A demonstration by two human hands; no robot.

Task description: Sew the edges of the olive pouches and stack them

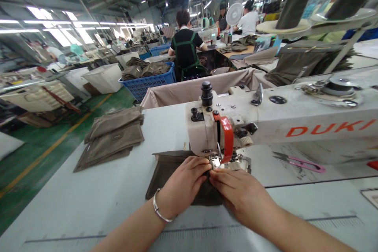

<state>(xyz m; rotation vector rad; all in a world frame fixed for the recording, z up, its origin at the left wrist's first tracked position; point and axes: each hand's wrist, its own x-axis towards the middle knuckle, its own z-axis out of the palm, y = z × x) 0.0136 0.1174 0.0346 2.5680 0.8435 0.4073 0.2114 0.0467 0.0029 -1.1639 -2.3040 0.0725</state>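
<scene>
A dark olive-brown fabric piece [165, 169] lies on the table under the head of a white sewing machine [203, 130]. My left hand [184, 183], a silver bangle at its wrist, is closed on the piece from the left, its fingertips close to the presser foot. From the right, my right hand [240, 189] pinches the same fabric with fingers pressed together, its fingertips almost touching the left ones. The exact fold under my fingers is hidden. An orange-red guard [226, 138] curves down in front of the needle area.
Stacked fabric pieces [113, 139] lie at the table's left. Pink-handled thread snips [304, 163] rest below the machine arm. Beyond the table are a cloth-lined bin [174, 91], a blue basket [153, 84] of pieces and a seated co-worker [186, 45]. Thread cones [297, 4] stand upper right.
</scene>
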